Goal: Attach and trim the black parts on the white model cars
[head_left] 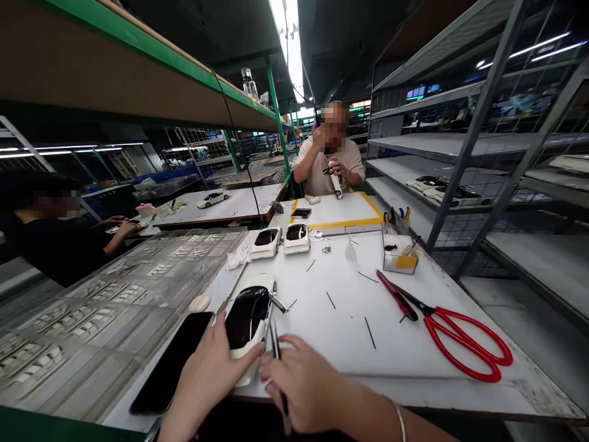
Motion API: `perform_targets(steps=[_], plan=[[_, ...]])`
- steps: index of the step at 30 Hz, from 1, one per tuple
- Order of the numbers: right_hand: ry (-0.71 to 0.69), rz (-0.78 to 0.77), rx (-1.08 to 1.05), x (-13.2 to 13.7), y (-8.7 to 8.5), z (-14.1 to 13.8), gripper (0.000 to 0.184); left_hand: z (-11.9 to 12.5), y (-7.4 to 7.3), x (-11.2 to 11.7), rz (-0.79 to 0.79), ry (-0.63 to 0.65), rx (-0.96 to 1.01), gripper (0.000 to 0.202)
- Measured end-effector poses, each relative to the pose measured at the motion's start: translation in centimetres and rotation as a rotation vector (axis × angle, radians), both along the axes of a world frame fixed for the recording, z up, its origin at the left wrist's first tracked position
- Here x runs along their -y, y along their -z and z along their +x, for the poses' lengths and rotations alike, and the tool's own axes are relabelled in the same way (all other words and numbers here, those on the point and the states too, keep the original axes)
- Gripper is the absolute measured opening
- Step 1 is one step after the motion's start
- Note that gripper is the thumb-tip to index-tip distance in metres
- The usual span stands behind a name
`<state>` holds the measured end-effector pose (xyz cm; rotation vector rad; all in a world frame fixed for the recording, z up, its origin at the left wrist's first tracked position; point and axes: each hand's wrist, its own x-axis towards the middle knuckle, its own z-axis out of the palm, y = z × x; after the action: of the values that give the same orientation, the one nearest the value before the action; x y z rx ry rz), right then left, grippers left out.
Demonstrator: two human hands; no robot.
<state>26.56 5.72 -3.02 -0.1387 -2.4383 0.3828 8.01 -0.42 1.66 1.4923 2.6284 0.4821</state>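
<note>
A white model car [248, 316] with a black glossy roof lies on the white work surface in front of me, one door swung out at its right side. My left hand [209, 362] grips the rear of this car, thumb along its near end. In my right hand [306, 380] is a pair of tweezers [275, 337], pinched between thumb and fingers, its tips pointing forward close to the car's right side. Left of the car, a black smartphone [172, 362] lies partly behind my left hand.
Red-handled scissors [460, 337] and a red craft knife [396, 294] lie at right, near a clear tool box [399, 255]. Two more white cars [297, 238] stand farther back. Plastic trays [115, 307] of parts fill the left. Two people sit beyond; metal racks [460, 147] line the right.
</note>
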Motion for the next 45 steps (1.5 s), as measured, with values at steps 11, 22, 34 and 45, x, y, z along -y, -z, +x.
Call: perform_targets(steps=[11,22,34,45], plan=[[0.598,-0.472,-0.250,-8.4,-6.6,17.7,0.044,-1.3,-0.6,-2.1,-0.024,0.419,0.104,0.093],[0.341,-0.576,-0.025,-8.2,-7.9,15.5,0.017,1.2,-2.0,-10.2,-0.108,0.985,0.236,0.098],[0.140,-0.206,0.142,-10.6,-6.6,7.6,0.018,-2.9,0.8,-13.0,-0.047,0.757,0.381,0.098],[0.068,-0.387,0.188,-12.6,-6.1,6.1,0.018,-2.4,0.8,-12.9,-0.081,0.782,0.411,0.093]])
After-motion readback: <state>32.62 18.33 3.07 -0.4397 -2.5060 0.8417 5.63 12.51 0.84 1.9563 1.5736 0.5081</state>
